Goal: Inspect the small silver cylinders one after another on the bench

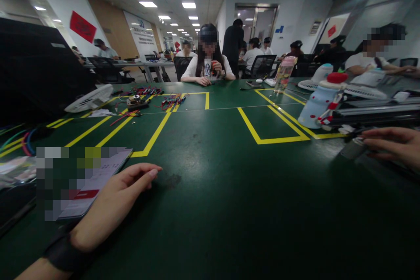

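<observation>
Left hand [129, 186], half-curled with nothing visible in its grasp, lies over the green table [216, 183] beside a phone [96, 183]. The right hand [393, 145], fingers partly bent, meets a small grey cylinder [352, 149] just left of it, at the fingertips; whether it grips, I cannot tell. Beyond the cylinder stands a light-blue bottle [315, 106]; across the table sits a person [201, 69].

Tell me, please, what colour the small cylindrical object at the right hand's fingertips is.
The small cylindrical object is dull grey, seen best in the head view.
</observation>
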Action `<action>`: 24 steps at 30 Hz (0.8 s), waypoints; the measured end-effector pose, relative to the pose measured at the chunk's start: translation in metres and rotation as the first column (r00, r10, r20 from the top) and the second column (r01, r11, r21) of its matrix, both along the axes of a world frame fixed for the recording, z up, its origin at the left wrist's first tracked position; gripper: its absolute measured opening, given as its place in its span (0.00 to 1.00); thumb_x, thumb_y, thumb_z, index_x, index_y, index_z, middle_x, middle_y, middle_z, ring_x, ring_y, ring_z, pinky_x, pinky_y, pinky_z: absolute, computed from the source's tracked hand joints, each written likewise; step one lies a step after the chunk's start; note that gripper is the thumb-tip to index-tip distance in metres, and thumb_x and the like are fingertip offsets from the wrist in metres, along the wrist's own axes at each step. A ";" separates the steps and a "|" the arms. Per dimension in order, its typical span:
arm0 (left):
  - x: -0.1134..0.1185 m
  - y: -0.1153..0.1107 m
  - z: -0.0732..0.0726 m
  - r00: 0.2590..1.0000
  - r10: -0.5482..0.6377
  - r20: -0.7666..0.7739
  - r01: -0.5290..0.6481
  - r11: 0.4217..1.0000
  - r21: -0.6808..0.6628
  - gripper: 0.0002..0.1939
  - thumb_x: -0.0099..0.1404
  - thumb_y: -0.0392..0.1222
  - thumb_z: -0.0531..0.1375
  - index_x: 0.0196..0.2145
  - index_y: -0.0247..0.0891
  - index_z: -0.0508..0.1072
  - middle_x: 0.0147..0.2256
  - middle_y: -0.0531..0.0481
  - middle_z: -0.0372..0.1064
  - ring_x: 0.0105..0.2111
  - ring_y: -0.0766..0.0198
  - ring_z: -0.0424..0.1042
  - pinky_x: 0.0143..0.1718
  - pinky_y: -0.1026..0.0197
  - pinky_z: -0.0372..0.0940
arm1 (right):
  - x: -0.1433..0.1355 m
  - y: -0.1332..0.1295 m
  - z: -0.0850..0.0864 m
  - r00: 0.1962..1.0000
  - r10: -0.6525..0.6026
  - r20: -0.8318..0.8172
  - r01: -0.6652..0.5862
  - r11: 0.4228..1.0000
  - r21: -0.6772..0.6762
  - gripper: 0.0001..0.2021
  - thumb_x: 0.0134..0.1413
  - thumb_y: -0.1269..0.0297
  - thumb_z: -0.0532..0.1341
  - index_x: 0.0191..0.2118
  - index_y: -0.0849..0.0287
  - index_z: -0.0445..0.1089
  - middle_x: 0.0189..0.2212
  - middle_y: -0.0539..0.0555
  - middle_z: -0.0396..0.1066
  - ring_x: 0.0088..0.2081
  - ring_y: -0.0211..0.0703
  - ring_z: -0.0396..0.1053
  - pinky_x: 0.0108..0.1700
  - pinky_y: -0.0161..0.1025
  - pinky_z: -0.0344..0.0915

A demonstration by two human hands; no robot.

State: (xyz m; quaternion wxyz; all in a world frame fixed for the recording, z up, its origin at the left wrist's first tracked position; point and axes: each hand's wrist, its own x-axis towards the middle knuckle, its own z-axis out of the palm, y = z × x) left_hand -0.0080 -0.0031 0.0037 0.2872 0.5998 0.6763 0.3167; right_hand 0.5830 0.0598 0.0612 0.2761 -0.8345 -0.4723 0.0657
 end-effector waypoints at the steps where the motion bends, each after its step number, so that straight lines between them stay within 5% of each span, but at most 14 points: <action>1: 0.000 -0.001 0.000 1.000 0.001 0.000 -0.001 1.000 -0.001 0.19 0.63 0.58 0.57 0.45 0.46 0.72 0.34 0.53 0.72 0.34 0.60 0.70 0.36 0.60 0.63 | -0.006 -0.002 0.002 0.999 -0.033 -0.010 0.032 0.999 -0.017 0.19 0.40 0.55 0.64 0.39 0.59 0.74 0.31 0.58 0.74 0.24 0.42 0.66 0.28 0.39 0.61; 5: 0.001 -0.002 0.001 1.000 0.006 0.000 -0.006 1.000 -0.009 0.18 0.63 0.58 0.57 0.45 0.47 0.73 0.34 0.54 0.71 0.34 0.60 0.70 0.36 0.60 0.63 | -0.017 -0.005 0.005 0.996 -0.053 -0.071 0.050 0.998 -0.041 0.14 0.44 0.56 0.63 0.36 0.58 0.74 0.32 0.60 0.73 0.24 0.40 0.65 0.28 0.40 0.61; 9: 0.001 -0.001 0.002 1.000 -0.001 0.004 0.001 1.000 -0.011 0.18 0.63 0.58 0.57 0.45 0.46 0.73 0.33 0.54 0.71 0.35 0.60 0.69 0.37 0.60 0.62 | -0.005 -0.006 -0.007 0.955 0.056 -0.290 -0.036 0.997 0.074 0.21 0.37 0.56 0.65 0.41 0.57 0.74 0.42 0.61 0.72 0.32 0.48 0.70 0.32 0.44 0.66; 16: 0.001 -0.001 0.003 1.000 -0.004 0.016 0.005 1.000 -0.024 0.19 0.63 0.58 0.57 0.45 0.46 0.72 0.33 0.54 0.71 0.35 0.60 0.69 0.37 0.60 0.62 | 0.011 -0.010 -0.041 0.981 0.041 0.188 -0.040 0.999 -0.009 0.32 0.35 0.42 0.66 0.49 0.51 0.68 0.41 0.59 0.71 0.38 0.52 0.69 0.35 0.44 0.64; 24: 0.005 -0.003 0.007 0.999 0.033 0.019 -0.033 0.999 0.016 0.18 0.60 0.58 0.59 0.42 0.46 0.75 0.33 0.54 0.73 0.34 0.60 0.71 0.36 0.62 0.64 | 0.006 -0.004 -0.049 0.986 0.061 0.156 -0.076 0.993 0.089 0.32 0.38 0.44 0.65 0.50 0.55 0.66 0.46 0.61 0.68 0.42 0.55 0.69 0.37 0.45 0.64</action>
